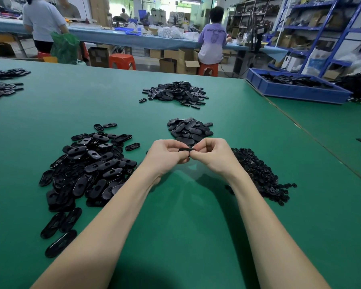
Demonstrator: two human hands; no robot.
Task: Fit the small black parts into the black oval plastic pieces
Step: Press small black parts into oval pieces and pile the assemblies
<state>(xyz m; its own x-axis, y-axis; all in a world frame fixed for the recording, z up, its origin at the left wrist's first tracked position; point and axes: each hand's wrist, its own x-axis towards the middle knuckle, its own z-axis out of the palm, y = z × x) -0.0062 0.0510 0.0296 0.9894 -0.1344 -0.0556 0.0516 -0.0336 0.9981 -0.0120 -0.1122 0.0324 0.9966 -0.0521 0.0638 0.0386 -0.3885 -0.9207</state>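
On the green table [186, 215], a heap of black oval pieces [88, 170] lies at left. The left hand [165, 153] and right hand [213, 153] meet above the table, fingers curled, pinching 1 black oval piece [187, 149] between them. Beyond sits a stacked oval pile [190, 130]; at right, a heap of small black parts [261, 176].

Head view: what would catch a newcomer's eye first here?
First, the two bare hands at centre, the left hand and right hand, together pinching one black oval plastic piece above the green table. Next, the heaps around them: a big pile of glossy black oval pieces on the left, and a mound of small black parts on the right. A blue plastic crate sits at far right.
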